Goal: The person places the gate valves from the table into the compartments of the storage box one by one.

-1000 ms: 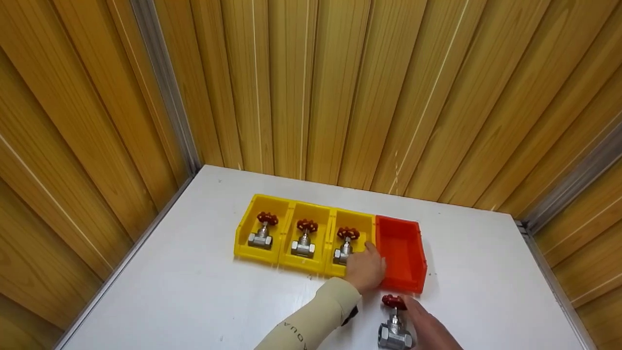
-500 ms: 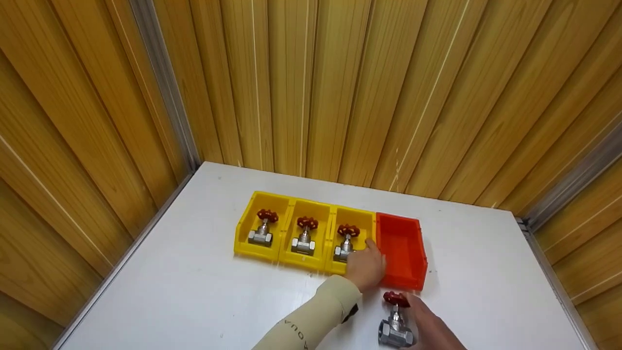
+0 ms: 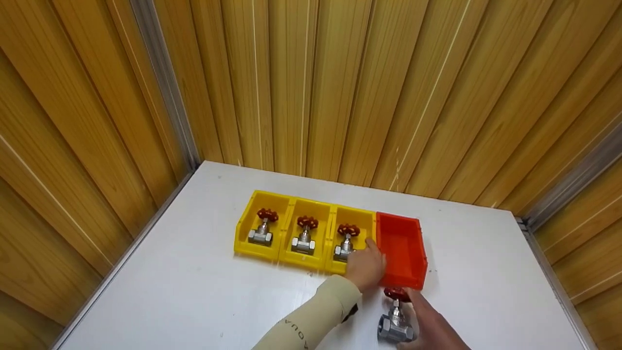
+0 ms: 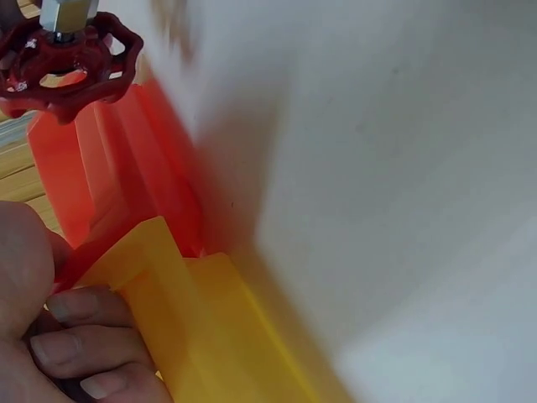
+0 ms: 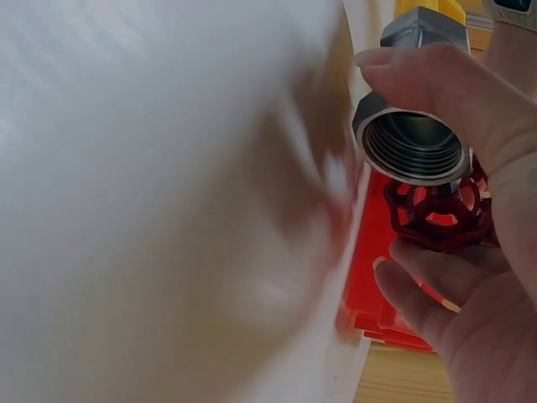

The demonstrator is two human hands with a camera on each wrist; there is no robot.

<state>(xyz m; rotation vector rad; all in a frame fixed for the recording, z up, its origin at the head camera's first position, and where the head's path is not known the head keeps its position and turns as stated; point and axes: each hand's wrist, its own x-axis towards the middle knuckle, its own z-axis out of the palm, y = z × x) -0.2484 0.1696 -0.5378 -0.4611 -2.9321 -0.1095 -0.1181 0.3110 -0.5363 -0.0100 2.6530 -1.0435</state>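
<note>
In the head view, my left hand [image 3: 365,267] grips the adjoining walls of the third yellow bin [image 3: 359,218] and the red bin [image 3: 402,253]. The left wrist view shows its fingertips [image 4: 80,348] curled against the yellow wall. My right hand [image 3: 434,323] holds a gate valve [image 3: 396,329] just in front of the red bin. In the right wrist view, the thumb lies across the valve's metal body [image 5: 411,138], with other fingers at the dark red handwheel [image 5: 436,214]. The valve's threaded opening faces that camera. Nothing lies in the red bin.
Each yellow bin holds one similar valve: a left valve [image 3: 261,233], a middle valve [image 3: 303,240] and a right valve [image 3: 345,245], partly hidden by my left hand. The bins stand in a row on a white table [image 3: 194,291]. Wood-patterned walls [image 3: 330,87] enclose it.
The right hand and its valve have moved slightly up toward the red bin's front edge. The left hand keeps its place on the bins; the whole view has shifted a little.
</note>
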